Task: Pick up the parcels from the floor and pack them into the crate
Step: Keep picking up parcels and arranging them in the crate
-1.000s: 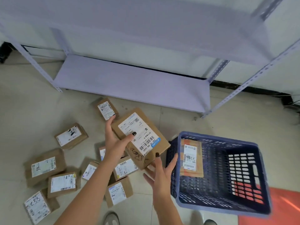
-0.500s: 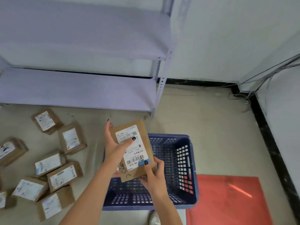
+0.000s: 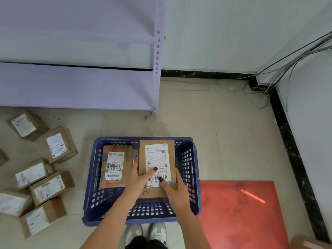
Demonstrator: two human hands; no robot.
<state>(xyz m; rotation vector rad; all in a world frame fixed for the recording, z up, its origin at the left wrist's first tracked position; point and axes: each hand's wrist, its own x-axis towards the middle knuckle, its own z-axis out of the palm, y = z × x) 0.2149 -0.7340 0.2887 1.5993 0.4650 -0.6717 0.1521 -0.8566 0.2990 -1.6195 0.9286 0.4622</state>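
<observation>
A blue slotted crate (image 3: 188, 178) stands on the floor right in front of my feet. Inside it, at the left, lies a brown parcel with a white label (image 3: 114, 167). Both hands hold a second brown labelled parcel (image 3: 157, 155) flat inside the crate's right half. My left hand (image 3: 137, 181) grips its left edge with the thumb on the label. My right hand (image 3: 175, 190) grips its near right corner, thumb on the barcode. Several more brown parcels (image 3: 51, 188) lie on the floor left of the crate.
A lilac metal shelf unit (image 3: 79, 87) stands behind the crate at the left, its post (image 3: 156, 69) near the crate's far edge. A red mat (image 3: 240, 212) lies to the right. Cables (image 3: 280, 72) hang in the wall corner. My shoes (image 3: 146, 234) touch the crate's near side.
The view swung right from the floor parcels to above the crate. The parcel went from held up in the air down into the crate's right half, both hands still on it.
</observation>
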